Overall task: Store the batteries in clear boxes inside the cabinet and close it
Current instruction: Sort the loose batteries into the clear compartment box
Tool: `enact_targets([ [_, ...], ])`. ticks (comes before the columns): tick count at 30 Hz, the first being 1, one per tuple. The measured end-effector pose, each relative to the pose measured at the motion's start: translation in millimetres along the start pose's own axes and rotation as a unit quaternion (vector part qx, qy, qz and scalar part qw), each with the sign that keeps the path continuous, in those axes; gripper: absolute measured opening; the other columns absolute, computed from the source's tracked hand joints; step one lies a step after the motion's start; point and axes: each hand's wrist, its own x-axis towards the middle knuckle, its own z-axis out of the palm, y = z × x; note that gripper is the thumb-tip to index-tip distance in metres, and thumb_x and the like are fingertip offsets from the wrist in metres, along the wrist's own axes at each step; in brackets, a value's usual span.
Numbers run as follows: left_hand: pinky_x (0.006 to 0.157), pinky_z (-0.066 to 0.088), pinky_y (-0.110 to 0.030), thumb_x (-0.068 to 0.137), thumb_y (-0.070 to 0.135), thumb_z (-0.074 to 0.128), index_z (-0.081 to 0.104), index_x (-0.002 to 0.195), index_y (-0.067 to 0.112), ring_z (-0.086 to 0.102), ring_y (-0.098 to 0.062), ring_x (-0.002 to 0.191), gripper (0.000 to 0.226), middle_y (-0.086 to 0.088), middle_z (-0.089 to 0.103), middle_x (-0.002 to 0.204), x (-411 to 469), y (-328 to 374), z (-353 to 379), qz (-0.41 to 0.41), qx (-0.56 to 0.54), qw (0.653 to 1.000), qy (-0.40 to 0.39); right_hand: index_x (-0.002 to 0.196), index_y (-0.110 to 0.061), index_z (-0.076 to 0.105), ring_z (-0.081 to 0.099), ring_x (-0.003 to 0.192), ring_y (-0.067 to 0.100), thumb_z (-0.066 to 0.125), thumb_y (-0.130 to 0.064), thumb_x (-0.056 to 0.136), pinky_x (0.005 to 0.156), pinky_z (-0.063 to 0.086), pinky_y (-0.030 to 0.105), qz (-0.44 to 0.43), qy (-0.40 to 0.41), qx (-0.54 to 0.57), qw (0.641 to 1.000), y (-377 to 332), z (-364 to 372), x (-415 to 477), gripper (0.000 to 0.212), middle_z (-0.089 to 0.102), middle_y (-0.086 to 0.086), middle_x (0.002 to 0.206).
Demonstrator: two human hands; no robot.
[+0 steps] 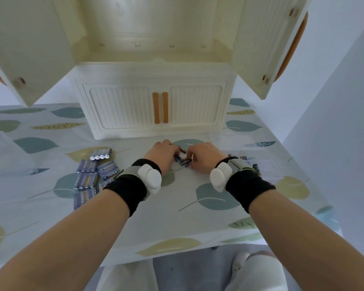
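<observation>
A few loose blue-and-gold batteries [182, 160] lie on the leaf-print tablecloth [208, 198] in front of the cream cabinet [156, 106]. My left hand [163, 154] and my right hand [204, 154] meet over them, fingers curled onto the batteries. Several shrink-wrapped battery packs [93, 173] lie to the left of my left wrist. More loose batteries [250, 162] sit to the right, partly hidden by my right wrist. The cabinet's upper compartment [151, 34] stands with both doors swung wide and nothing in it. A clear box [2, 152] rests at the table's left edge.
The cabinet's lower doors [160, 108] with orange handles are closed. The open upper doors [267, 45] jut out over the table on both sides. A white wall [334, 101] rises at the right. The table's front edge [177, 246] runs near my knees.
</observation>
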Motion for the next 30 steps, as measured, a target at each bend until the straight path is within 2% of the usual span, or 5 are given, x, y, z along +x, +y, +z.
enact_targets([
  [7, 0.088, 0.047, -0.035, 0.092, 0.017, 0.062, 0.058, 0.106, 0.015, 0.058, -0.029, 0.102, 0.015, -0.008, 0.061, 0.111, -4, -1, -9, -0.009, -0.014, 1.0, -0.025, 0.096, -0.014, 0.074, 0.066, 0.09, 0.025, 0.07, -0.03, 0.085, 0.072, 0.049, 0.029, 0.015, -0.025, 0.005, 1.0, -6, -2, 2, 0.02, 0.072, 0.006, 0.097],
  [16, 0.087, 0.049, -0.034, 0.095, 0.018, 0.057, 0.066, 0.11, 0.013, 0.062, -0.028, 0.102, 0.018, -0.01, 0.065, 0.113, -13, 2, -9, -0.025, 0.003, 0.999, -0.043, 0.106, -0.019, 0.078, 0.068, 0.088, 0.024, 0.074, -0.028, 0.081, 0.073, 0.051, 0.028, 0.028, -0.056, 0.069, 0.996, -13, 2, -3, 0.026, 0.075, 0.001, 0.097],
  [19, 0.083, 0.048, -0.033, 0.094, 0.017, 0.056, 0.066, 0.108, 0.013, 0.063, -0.029, 0.098, 0.018, -0.01, 0.065, 0.111, -16, 3, -10, -0.027, 0.007, 0.999, -0.027, 0.102, -0.018, 0.078, 0.066, 0.087, 0.022, 0.074, -0.025, 0.082, 0.072, 0.046, 0.025, 0.032, -0.047, 0.077, 0.995, -13, 5, -6, 0.022, 0.074, 0.001, 0.099],
  [23, 0.082, 0.048, -0.034, 0.095, 0.016, 0.056, 0.063, 0.113, 0.013, 0.063, -0.032, 0.096, 0.02, -0.013, 0.061, 0.113, -15, 9, -15, -0.038, -0.009, 0.999, -0.014, 0.096, -0.02, 0.078, 0.067, 0.089, 0.024, 0.071, -0.023, 0.083, 0.077, 0.053, 0.029, 0.029, -0.044, 0.057, 0.997, -14, 6, -12, 0.015, 0.074, 0.002, 0.099],
  [30, 0.08, 0.05, -0.037, 0.096, 0.02, 0.057, 0.064, 0.11, 0.017, 0.061, -0.03, 0.093, 0.016, -0.01, 0.059, 0.109, -6, 46, -26, -0.003, -0.04, 0.999, 0.033, 0.085, -0.018, 0.076, 0.064, 0.076, 0.025, 0.062, -0.02, 0.081, 0.069, 0.054, 0.034, 0.053, 0.07, 0.072, 0.994, 8, -19, -40, 0.015, 0.071, 0.003, 0.085],
])
